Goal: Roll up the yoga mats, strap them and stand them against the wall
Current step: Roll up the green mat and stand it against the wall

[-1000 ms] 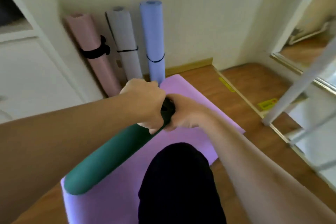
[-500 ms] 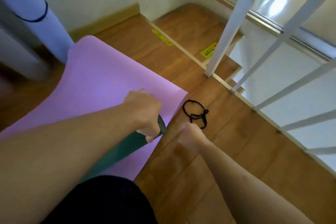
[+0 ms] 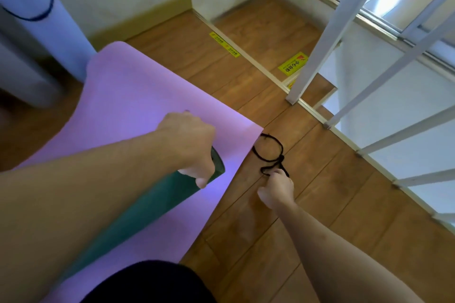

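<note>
Green mat (image 3: 138, 206): rolled, lying aslant on the purple mat (image 3: 128, 115), its far end toward the purple mat's right edge. We see our left hand (image 3: 189, 145) wrapped round that far end, fingers curled over the roll, thumb tip showing beneath.

Purple mat: unrolled, flat on the floor (image 3: 320, 204), one rounded corner near the wall, its right edge running diagonally toward us.

Strap (image 3: 270, 152): black cord, lying on the floor just beside the purple mat's right corner, forming one loop with a knot and a short tangle below it. Our right hand (image 3: 277, 189) reaches down to the tangle, fingertips at the cord's near end; we cannot tell whether they pinch it or only touch it.

Blue mat (image 3: 37, 7): rolled, upright at far left by the wall, a black strap round it. A grey rolled mat (image 3: 22, 69) stands beside it, blurred.

Floor: wood boards, with a metal threshold strip and yellow stickers (image 3: 293, 64) beyond the purple mat.

Railing (image 3: 330, 32): white post and slanting bars at right, the post's foot on the floor past the strap.

Black clothing (image 3: 152, 283): at the bottom edge, over the purple mat's near part
</note>
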`<state>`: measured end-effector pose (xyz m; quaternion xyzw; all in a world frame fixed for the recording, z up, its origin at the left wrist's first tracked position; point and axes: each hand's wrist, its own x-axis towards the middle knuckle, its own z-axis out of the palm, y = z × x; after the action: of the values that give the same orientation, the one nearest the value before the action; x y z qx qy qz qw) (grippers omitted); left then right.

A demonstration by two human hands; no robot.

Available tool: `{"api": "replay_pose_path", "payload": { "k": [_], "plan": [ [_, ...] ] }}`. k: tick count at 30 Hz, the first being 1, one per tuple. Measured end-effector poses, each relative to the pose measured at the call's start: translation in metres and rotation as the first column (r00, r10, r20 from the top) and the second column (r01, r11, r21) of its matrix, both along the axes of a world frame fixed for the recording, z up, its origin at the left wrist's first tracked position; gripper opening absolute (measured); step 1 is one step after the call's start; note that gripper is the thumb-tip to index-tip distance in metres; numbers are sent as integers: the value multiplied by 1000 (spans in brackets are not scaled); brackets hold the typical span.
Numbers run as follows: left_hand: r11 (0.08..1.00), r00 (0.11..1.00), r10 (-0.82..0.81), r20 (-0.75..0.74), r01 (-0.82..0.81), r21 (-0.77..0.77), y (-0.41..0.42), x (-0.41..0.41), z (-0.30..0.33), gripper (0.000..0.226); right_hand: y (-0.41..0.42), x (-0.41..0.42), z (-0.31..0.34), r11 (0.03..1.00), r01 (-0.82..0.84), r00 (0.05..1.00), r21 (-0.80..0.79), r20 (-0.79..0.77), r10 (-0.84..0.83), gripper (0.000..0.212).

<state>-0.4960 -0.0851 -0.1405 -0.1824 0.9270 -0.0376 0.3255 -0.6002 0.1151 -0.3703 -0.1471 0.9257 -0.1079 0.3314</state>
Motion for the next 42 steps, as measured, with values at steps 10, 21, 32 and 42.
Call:
{"api": "replay_pose_path", "payload": {
  "k": [10, 21, 32, 42],
  "plan": [
    [991, 989, 103, -108, -112, -79, -16, 82, 96, 68, -17, 6, 128, 401, 855, 511, -328, 661, -550, 22],
    [852, 790, 428, -438, -514, -95, -31, 327, 260, 87, -166, 196, 407, 519, 462, 601, -719, 684, 414, 25],
    [456, 331, 607, -722, -890, -24, 17, 625, 350, 89, -222, 527, 519, 412, 78, 238, -908, 419, 876, 66],
    [230, 164, 700, -695, -973, 2, 45, 770, 289, 92, -229, 690, 489, 47, -634, 176, -772, -86, 981, 109]
  ]
}}
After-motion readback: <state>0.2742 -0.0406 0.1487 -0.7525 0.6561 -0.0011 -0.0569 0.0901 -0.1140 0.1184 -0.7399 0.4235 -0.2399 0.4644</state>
